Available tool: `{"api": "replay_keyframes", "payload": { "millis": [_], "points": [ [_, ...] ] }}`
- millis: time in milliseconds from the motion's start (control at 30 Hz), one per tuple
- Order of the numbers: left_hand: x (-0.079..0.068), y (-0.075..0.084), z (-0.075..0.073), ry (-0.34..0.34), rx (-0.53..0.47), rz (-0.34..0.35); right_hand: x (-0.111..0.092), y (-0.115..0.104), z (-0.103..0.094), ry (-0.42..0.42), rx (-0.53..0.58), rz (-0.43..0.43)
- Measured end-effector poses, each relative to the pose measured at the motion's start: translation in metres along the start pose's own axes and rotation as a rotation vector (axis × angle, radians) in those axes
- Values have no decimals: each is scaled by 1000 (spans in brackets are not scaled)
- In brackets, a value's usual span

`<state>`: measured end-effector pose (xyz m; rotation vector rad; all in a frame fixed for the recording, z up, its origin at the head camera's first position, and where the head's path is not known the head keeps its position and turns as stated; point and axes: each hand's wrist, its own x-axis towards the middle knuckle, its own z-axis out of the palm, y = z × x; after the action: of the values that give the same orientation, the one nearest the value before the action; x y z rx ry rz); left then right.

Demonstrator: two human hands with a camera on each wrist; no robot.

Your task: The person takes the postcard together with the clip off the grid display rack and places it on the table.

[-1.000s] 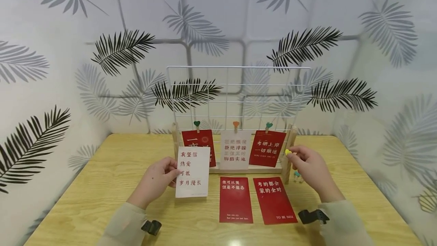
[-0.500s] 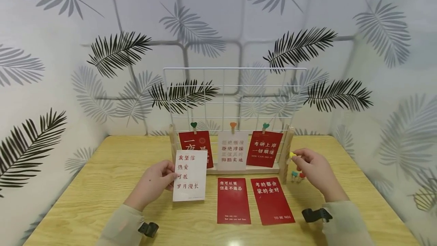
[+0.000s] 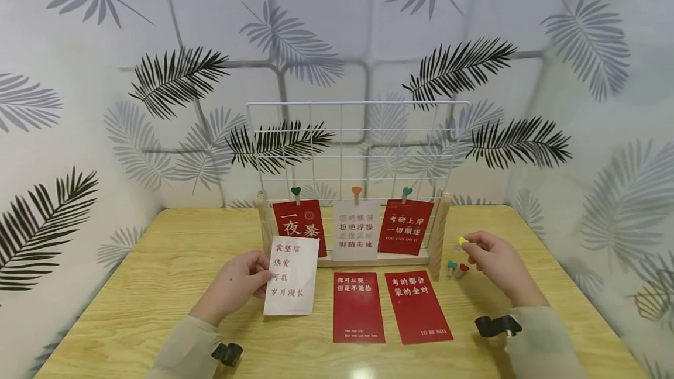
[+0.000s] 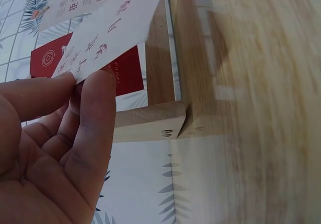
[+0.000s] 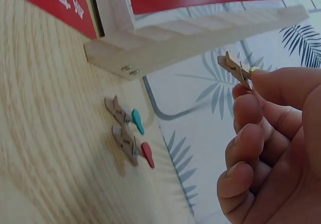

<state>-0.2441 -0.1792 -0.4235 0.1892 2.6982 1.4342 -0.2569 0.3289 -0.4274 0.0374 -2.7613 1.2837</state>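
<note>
Between thumb and fingers, my left hand point(image 3: 239, 279) pinches the left edge of a white card point(image 3: 291, 276) with red writing. That card stands tilted in front of the rack's lower left, covering part of a clipped red card point(image 3: 308, 221). To the right of the rack, my right hand point(image 3: 497, 262) pinches a small wooden clothespin point(image 5: 234, 69) with a yellow heart point(image 3: 463, 241). In the right wrist view its jaw end points away from the fingers. Below that hand, two more clothespins lie on the table, one with a teal heart point(image 5: 138, 121), one with a red heart point(image 5: 147, 154).
A white wire grid rack point(image 3: 358, 102) on a wooden base stands at the back. Clothespins hold a white card point(image 3: 356, 233) and another red card point(image 3: 405, 227) on it. Two red cards point(image 3: 359, 314) lie flat on the wooden table point(image 3: 174, 256) in front.
My right hand has moved right, away from the rack's post, with the yellow-heart clothespin. The white card in my left hand has dropped slightly and tilted, uncovering more of the red card behind.
</note>
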Motion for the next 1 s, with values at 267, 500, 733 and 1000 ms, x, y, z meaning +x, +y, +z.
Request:
{"api": "replay_keyframes", "payload": {
  "millis": [267, 500, 733, 1000],
  "points": [
    [0, -5, 1, -60, 77, -4, 2, 13, -3, -31, 32, 51],
    [-3, -6, 1, -99, 96, -7, 1, 20, 0, -77, 82, 75],
    [-5, -7, 4, -134, 87, -19, -1, 31, -2, -107, 60, 105],
    [-3, -10, 6, -144, 108, -29, 1, 42, -7, -139, 6, 88]
  ]
}}
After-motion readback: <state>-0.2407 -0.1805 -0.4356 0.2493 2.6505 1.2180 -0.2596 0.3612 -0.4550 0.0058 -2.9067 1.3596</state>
